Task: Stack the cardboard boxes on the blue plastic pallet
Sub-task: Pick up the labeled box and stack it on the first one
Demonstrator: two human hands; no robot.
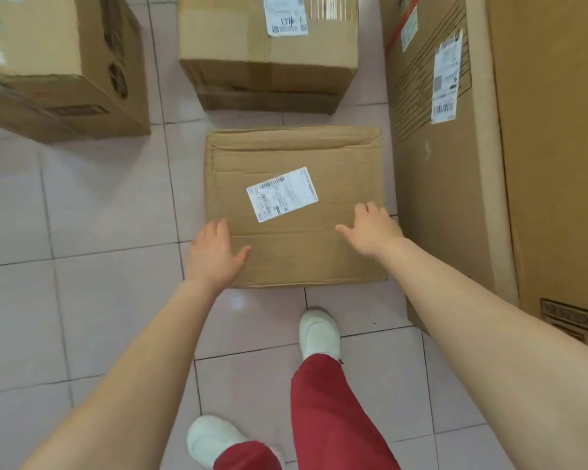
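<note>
A flat cardboard box point(286, 259) with a white shipping label lies on the tiled floor right in front of my feet. My left hand point(213, 254) is over its near left edge, fingers spread, thumb on the top face. My right hand point(372, 230) hovers at the box's right side, fingers apart and empty. Neither hand grips the box. The blue pallet is out of view.
Another labelled box point(269, 62) stands just behind the flat one. A box point(62, 69) sits at the far left. Tall cartons point(455, 184) form a wall along the right. Pale floor tiles point(82, 215) stretch to the left.
</note>
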